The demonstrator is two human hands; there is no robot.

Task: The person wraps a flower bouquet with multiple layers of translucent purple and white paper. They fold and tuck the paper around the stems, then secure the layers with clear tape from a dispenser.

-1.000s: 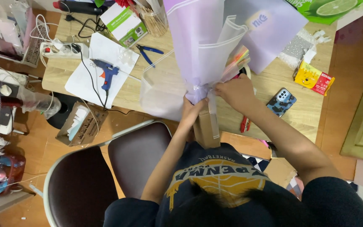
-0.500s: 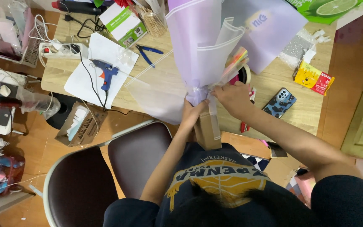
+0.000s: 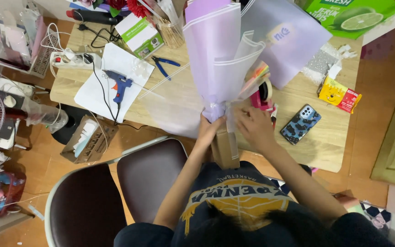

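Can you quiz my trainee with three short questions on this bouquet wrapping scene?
1. True or false: the left hand grips the lilac paper bouquet at its gathered neck.
2. Which tool lies on the white sheet? A) scissors B) blue glue gun C) stapler
3. Fill in: the phone lies on the table to the ___ of the right hand, in the head view.

Key:
1. True
2. B: the blue glue gun; the blue-handled pliers lie off the sheet.
3. right
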